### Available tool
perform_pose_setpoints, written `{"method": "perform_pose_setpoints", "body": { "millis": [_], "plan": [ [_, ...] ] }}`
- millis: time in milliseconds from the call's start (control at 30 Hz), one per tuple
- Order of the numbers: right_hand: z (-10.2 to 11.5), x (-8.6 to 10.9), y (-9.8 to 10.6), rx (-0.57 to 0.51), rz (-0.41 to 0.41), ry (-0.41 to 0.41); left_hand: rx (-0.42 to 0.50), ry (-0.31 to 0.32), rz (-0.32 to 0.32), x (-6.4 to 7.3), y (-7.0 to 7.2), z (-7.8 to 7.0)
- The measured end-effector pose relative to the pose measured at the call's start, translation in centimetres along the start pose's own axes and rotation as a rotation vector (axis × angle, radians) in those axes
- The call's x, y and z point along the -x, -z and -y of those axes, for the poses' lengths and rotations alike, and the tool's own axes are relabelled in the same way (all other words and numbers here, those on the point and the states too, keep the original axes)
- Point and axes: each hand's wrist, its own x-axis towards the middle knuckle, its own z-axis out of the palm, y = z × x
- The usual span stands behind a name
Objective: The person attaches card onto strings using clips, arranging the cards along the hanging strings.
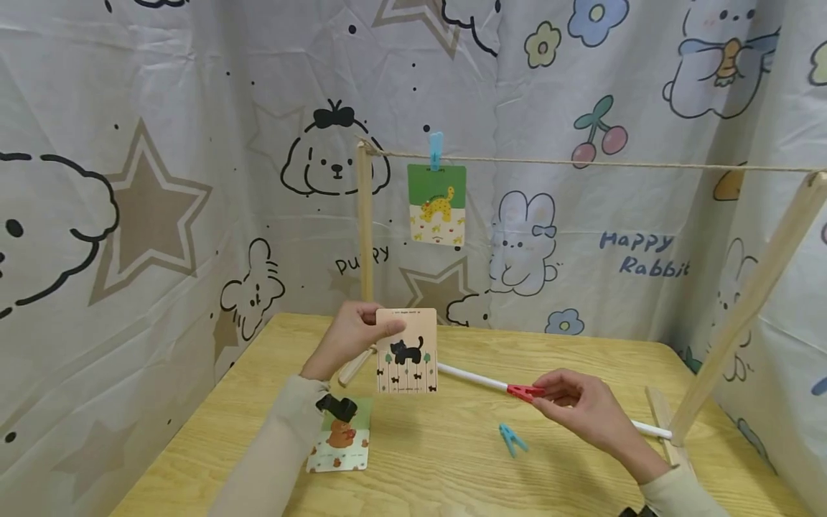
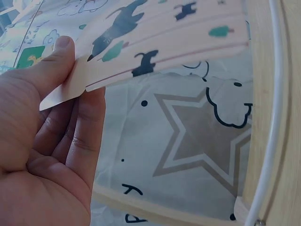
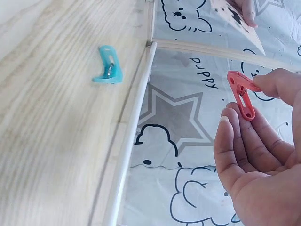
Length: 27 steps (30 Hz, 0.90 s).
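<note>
**Black-cat card (image 1: 407,375) and red clothespin (image 1: 520,392) held**

The thin, rectangular card is pinched by the left hand (image 1: 355,332), long axis upright, printed side facing the head view. The plastic clothespin is pinched by the right hand (image 1: 581,406), nose pointed toward the left hand's side, long axis nearly level.

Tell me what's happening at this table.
A person is handling a card and a clothespin. The left hand pinches the black-cat card by its upper part, while the right hand holds a red clothespin. Above, a yellow spotted-animal card hangs from a line of twine, clipped by a light-blue clothespin. A brown-animal card and a loose blue clothespin lie on the wooden table.
</note>
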Motion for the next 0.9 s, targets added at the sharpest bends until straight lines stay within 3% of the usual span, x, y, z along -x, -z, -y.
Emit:
{"method": "perform_pose_setpoints", "body": {
  "millis": [300, 567, 900],
  "plan": [
    [0.9, -0.4, 0.7, 0.034, -0.022, 0.054, 0.016, -0.018, 0.005, -1.4, -1.1, -0.8],
    [2.2, -1.2, 1.4, 0.076, -0.049, 0.055, 0.007, -0.038, 0.009, -2.4, -1.6, -1.9],
    [5.1, -2.9, 2.9, 0.106, -0.098, 0.137, 0.006, -0.040, 0.029, -3.4, -2.5, -3.5]
  ]
}}
